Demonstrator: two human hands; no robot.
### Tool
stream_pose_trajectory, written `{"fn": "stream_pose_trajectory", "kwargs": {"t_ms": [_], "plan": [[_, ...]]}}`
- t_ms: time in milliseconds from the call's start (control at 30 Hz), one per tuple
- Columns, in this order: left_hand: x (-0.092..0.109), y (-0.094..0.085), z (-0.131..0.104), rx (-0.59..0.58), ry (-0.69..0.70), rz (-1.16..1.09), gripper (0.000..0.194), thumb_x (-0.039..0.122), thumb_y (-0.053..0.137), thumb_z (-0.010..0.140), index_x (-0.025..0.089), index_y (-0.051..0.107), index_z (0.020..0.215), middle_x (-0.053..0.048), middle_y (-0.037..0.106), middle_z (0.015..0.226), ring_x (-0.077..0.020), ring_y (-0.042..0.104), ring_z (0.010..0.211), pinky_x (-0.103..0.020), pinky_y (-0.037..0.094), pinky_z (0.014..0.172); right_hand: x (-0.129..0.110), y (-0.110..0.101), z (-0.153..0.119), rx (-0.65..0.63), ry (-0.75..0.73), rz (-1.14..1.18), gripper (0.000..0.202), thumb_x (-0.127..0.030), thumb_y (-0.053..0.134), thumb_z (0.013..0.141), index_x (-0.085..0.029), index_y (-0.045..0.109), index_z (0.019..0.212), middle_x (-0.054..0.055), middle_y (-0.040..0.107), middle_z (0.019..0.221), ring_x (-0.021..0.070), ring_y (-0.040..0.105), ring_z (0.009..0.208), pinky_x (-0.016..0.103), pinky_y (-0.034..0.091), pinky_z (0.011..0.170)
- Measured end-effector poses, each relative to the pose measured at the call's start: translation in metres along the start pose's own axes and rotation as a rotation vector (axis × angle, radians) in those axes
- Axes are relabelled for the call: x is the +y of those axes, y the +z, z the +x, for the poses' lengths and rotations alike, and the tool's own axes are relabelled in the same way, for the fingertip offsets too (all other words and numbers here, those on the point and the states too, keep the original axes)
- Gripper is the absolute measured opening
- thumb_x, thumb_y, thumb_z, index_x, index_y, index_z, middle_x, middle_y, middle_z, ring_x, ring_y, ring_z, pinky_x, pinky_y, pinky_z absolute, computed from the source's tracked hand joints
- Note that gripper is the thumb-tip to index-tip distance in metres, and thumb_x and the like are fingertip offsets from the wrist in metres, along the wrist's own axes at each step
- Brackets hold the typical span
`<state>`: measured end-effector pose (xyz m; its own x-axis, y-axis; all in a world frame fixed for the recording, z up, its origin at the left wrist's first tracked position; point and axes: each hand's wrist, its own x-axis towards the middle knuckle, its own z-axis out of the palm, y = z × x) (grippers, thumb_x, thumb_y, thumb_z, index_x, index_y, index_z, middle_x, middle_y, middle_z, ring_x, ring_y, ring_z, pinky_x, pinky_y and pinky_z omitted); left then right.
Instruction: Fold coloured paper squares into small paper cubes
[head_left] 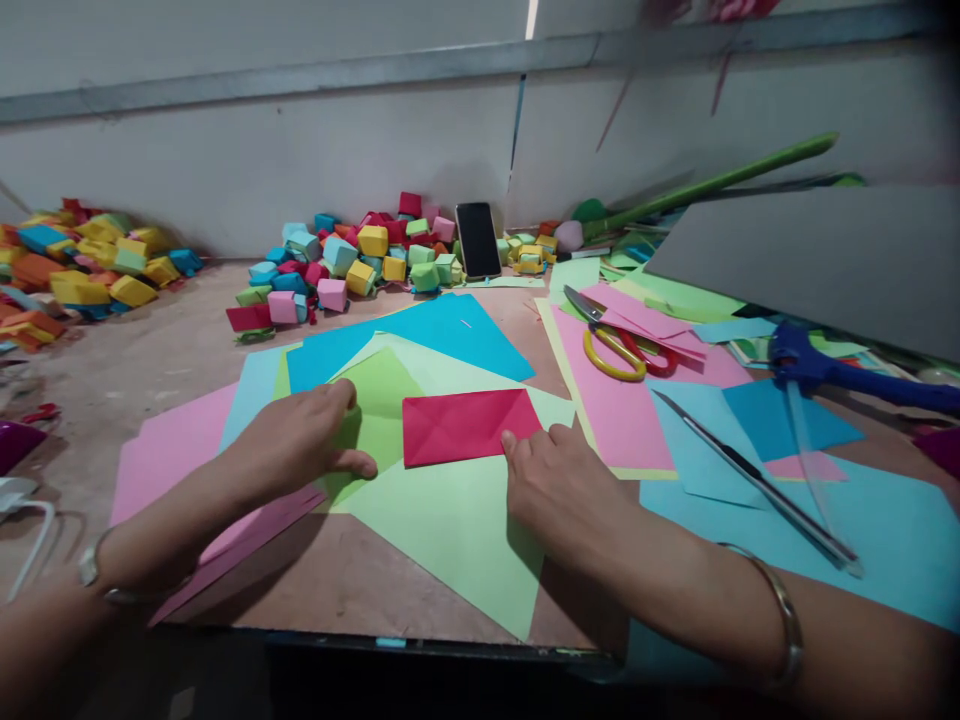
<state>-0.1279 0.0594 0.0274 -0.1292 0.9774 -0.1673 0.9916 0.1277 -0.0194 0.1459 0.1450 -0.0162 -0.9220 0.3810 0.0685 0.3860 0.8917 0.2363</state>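
A folded red paper (457, 428) lies flat as a narrow rectangle with faint crease lines. My right hand (562, 485) grips its right end, the thumb on top and the fingers curled. Left of the red piece, my left hand (300, 435) rests over a bright green sheet (386, 400). Its thumb and fingers are apart and hold nothing. Beneath the red piece spread pale green sheets (465, 540), with a blue sheet (420, 345) behind and pink sheets (180, 430) partly under my left forearm.
Small folded paper cubes (341, 257) are heaped along the wall, around a phone (478, 240). Another pile (112, 260) sits far left. On the right lie scissors (615, 353), a cutter knife (757, 480), a blue-handled tool (862, 372) and more coloured sheets. A white cable (41, 540) lies left.
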Motion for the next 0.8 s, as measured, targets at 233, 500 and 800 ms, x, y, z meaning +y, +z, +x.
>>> {"fn": "stream_pose_trajectory", "kwargs": {"t_ms": [233, 500, 800], "plan": [[0.026, -0.02, 0.027, 0.119, 0.126, -0.254, 0.047, 0.057, 0.05, 0.085, 0.017, 0.065, 0.105, -0.011, 0.065, 0.099, -0.0254, 0.059, 0.089, -0.033, 0.043, 0.072, -0.002, -0.009, 0.003, -0.032, -0.024, -0.1, 0.015, -0.002, 0.061, 0.073, -0.014, 0.067, 0.08, 0.008, 0.063, 0.067, 0.0189, 0.051, 0.058, 0.033, 0.018, 0.053], [0.046, -0.012, 0.051, 0.043, 0.146, -0.401, 0.02, 0.031, 0.063, 0.074, 0.017, 0.069, 0.086, 0.0, 0.061, 0.066, -0.0154, 0.054, 0.06, -0.025, 0.037, 0.054, 0.005, -0.028, 0.011, 0.154, 0.066, -0.099, 0.019, 0.001, 0.051, 0.076, -0.014, 0.063, 0.075, 0.005, 0.059, 0.062, 0.0191, 0.053, 0.056, 0.032, 0.018, 0.052], [0.062, -0.03, 0.016, 0.041, 0.146, -0.732, 0.025, 0.04, 0.068, 0.071, 0.017, 0.059, 0.069, 0.003, 0.053, 0.061, -0.0122, 0.047, 0.058, -0.024, 0.037, 0.053, 0.02, -0.031, 0.014, 0.531, 0.124, 0.09, 0.024, -0.011, 0.047, 0.088, -0.018, 0.062, 0.071, 0.002, 0.059, 0.06, 0.0149, 0.047, 0.056, 0.03, 0.027, 0.055]]}}
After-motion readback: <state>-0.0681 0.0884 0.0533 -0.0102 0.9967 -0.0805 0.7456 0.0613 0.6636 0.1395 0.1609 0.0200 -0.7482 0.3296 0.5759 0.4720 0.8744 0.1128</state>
